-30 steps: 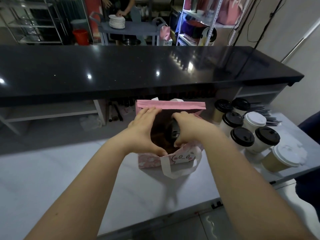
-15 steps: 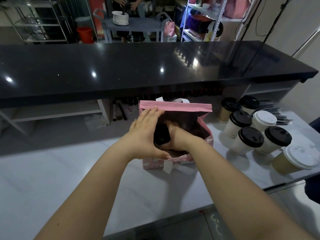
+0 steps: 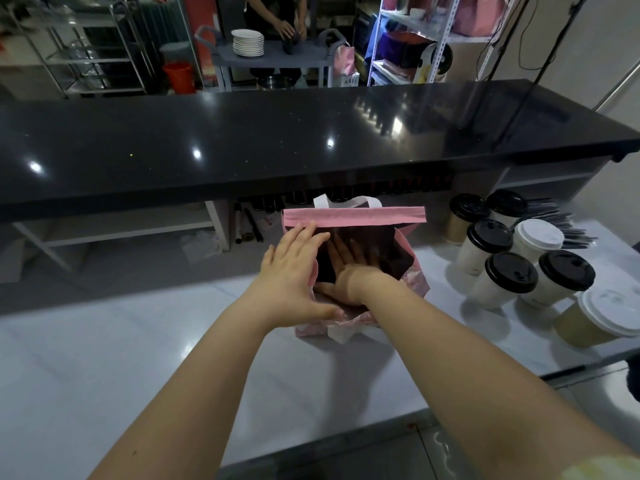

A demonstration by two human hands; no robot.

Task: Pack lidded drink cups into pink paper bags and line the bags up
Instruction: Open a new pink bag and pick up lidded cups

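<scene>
One pink paper bag [image 3: 353, 218] and seven lidded cups [image 3: 502, 271] are counted: four black-lidded, three white-lidded. The left hand [image 3: 289, 268] is spread flat against the bag's left wall; the right hand [image 3: 349, 271] is sunk inside, fingers splayed, nothing gripped. The cups are grouped right of the right hand.

Café or drink-shop service area — long black raised counter [image 3: 277, 140] over white worktop [image 3: 104, 358]. Lidded takeaway cups [image 3: 502, 271] clustered at right, pink paper bag [image 3: 353, 216] on worktop. Behind: cart with stacked plates [image 3: 247, 42], metal storage racks [image 3: 433, 36], red bucket [image 3: 178, 76] — back-of-house stockroom.
</scene>
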